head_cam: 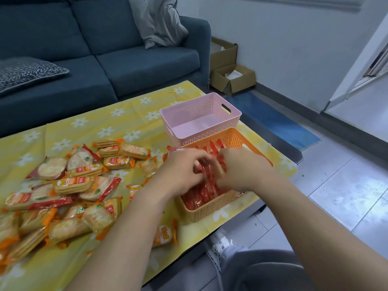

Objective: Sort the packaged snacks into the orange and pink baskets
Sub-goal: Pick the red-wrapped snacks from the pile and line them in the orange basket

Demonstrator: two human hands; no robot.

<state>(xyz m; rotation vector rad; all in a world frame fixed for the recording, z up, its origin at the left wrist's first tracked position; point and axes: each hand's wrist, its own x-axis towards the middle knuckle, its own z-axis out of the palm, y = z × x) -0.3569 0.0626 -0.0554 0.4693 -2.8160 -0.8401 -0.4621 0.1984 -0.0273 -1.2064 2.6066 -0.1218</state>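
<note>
An orange basket (212,208) stands near the table's right edge, packed with red snack packets (199,196) set on edge. Both hands are over it. My left hand (180,171) and my right hand (243,169) have their fingers curled round the red packets from either side, pressing them together. Behind the orange basket sits a pink basket (201,114) with nothing in it. A heap of orange cracker packets (69,185) mixed with a few red-edged packets lies on the yellow flowered cloth (117,120) to the left.
A blue sofa (105,49) with a grey cushion (159,22) runs behind the table. Cardboard boxes (233,78) sit on the floor at its right end. One orange packet (163,236) lies near the table's front edge. My knee (262,267) is below the table edge.
</note>
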